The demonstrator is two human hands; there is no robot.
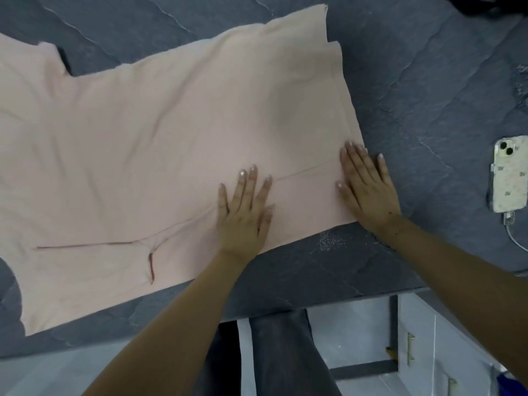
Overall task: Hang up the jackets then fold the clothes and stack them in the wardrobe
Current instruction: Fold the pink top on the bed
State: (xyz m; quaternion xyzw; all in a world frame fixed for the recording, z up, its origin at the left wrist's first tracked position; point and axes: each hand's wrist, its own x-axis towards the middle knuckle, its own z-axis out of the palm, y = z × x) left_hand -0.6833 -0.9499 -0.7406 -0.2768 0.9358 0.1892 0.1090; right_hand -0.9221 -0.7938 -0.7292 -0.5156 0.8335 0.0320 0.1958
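Flat-palmed, fingers spread, your left hand (245,212) and right hand (368,187) press the pink T-shirt (160,155) onto the dark slate table (428,81).

You appear to be smoothing before folding; next likely calls for pinching the shirt's hem edge under your right hand. A phone (510,174) lies right of the shirt.

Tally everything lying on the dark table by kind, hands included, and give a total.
Pink garment: 1
Phone: 1
Charging cable: 1
Hands pressing flat on the garment: 2, left hand and right hand
Total: 5
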